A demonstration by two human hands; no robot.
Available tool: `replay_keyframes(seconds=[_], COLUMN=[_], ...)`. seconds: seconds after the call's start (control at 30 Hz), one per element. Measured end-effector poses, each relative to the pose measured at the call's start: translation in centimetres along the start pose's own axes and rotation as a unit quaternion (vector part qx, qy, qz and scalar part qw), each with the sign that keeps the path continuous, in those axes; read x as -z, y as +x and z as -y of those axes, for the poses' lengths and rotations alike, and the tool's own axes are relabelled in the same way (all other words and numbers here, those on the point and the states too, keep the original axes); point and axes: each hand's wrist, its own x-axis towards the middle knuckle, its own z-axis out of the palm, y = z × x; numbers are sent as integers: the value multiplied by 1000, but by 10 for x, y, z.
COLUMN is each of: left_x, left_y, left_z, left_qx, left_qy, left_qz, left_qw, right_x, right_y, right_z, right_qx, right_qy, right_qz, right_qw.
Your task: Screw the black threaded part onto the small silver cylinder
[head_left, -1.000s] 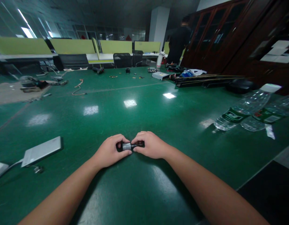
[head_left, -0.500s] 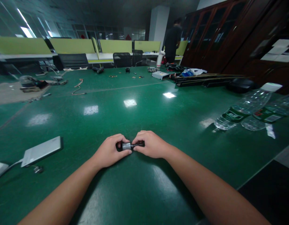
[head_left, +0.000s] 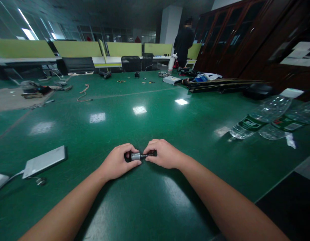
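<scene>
My left hand (head_left: 118,161) lies low over the table in the middle of the view. Its thumb and fingers are closed around a small silver cylinder (head_left: 136,156) that looks like a little motor; its left end sits in the dark hollow of the hand. Out of the cylinder's right end runs a thin dark ridged rod (head_left: 143,156). Thumb and fingers of my right hand (head_left: 161,154) pinch along this rod, with its far end partly hidden in the hand. A short stretch of rod shows between the two hands.
A grey power bank (head_left: 46,161) with a white cable lies at left on the green table (head_left: 135,127). Two clear water bottles (head_left: 260,115) stand at right. Black rails (head_left: 212,86) and a white box (head_left: 172,80) lie farther back. A person (head_left: 183,45) stands beyond the table.
My right hand has shifted slightly to the right along the rod, so more of the rod shows beside the cylinder. My left hand stays in place. The person in the background has turned a little.
</scene>
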Motion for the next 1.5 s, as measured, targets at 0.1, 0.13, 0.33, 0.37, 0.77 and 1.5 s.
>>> replay_keyframes(seconds=[0.1,0.13,0.33,0.37,0.77,1.5], left_x=[0,0,1,1,1,0], left_y=[0,0,1,0,-1,-2], left_z=[0,0,0,0,4,4], left_qx=[4,5,4,5,-3,3], left_qy=[0,1,1,1,0,9], left_qz=[3,3,5,6,3,-1], left_qw=[1000,1000,1000,1000,1000,1000], right_x=[0,0,5,6,15,2], right_y=[-1,-1,-2,-3,-5,-2], right_z=[-2,-2,-2,-3,-8,-5], right_qx=[-1,-1,-16,-20,-47,-33], right_qy=[-2,-1,4,4,-19,82], right_qz=[-2,-3,4,5,18,-21], right_qw=[1000,1000,1000,1000,999,996])
